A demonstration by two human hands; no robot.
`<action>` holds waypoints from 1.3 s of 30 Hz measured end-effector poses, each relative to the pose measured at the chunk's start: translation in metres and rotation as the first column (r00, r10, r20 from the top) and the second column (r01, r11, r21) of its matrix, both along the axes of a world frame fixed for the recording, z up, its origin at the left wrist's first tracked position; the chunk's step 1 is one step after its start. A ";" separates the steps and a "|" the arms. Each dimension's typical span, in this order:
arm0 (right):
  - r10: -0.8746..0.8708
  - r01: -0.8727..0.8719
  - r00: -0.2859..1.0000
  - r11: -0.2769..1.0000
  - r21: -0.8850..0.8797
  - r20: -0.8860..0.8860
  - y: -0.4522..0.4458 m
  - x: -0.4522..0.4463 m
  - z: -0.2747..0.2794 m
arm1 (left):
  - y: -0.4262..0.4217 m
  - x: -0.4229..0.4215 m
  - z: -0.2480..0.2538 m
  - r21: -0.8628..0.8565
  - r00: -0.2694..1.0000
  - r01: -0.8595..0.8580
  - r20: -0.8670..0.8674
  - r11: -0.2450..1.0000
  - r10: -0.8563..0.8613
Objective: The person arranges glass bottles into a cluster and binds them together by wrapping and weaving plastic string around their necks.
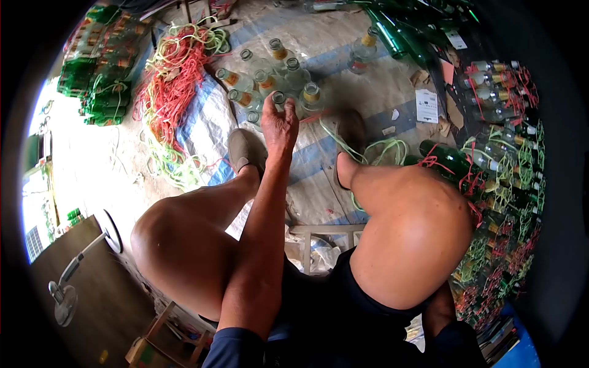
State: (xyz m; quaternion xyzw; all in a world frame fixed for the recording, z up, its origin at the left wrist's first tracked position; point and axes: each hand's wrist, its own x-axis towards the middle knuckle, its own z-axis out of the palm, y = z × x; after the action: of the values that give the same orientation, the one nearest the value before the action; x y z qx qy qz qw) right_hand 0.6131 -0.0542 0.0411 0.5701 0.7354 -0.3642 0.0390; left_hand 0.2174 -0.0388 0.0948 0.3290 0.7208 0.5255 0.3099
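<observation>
My left hand (281, 121) reaches down between my knees, its thumb and fingers around the neck of a clear glass bottle (279, 98). That bottle stands at the near side of a cluster of several clear bottles (264, 80), some with orange-yellow labels, upright on the ground sheet. My right forearm (439, 310) hangs down beside my right thigh, and the hand itself is hidden behind the leg. A loop of pale green string (386, 147) lies on the sheet by my right foot.
A heap of red and pale green string (178, 80) lies left of the bottles. Tied bundles of green bottles (101, 80) stand at far left, and string-tied bottles (509, 159) are stacked along the right. Another clear bottle (367, 46) stands apart. A fan (110, 232) is at lower left.
</observation>
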 end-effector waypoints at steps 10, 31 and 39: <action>0.008 -0.008 1.000 1.000 0.026 -0.011 -0.005 0.000 -0.001 | 0.000 -0.009 0.021 -0.107 0.932 0.087 -0.343 0.990 -0.119; 0.044 -0.043 0.999 0.998 0.055 -0.018 -0.007 -0.007 -0.002 | -0.001 -0.020 0.028 -0.147 0.895 0.178 -0.386 0.973 -0.222; 0.057 -0.056 0.998 0.997 0.057 -0.012 -0.008 -0.008 -0.003 | -0.003 -0.023 0.032 -0.149 0.876 0.222 -0.403 0.963 -0.265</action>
State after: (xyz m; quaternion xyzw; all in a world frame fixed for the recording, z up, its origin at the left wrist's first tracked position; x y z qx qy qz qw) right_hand 0.6047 -0.0621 0.0382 0.5474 0.7616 -0.3457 0.0279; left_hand 0.1941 -0.0417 0.1272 0.5065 0.7481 0.3634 0.2274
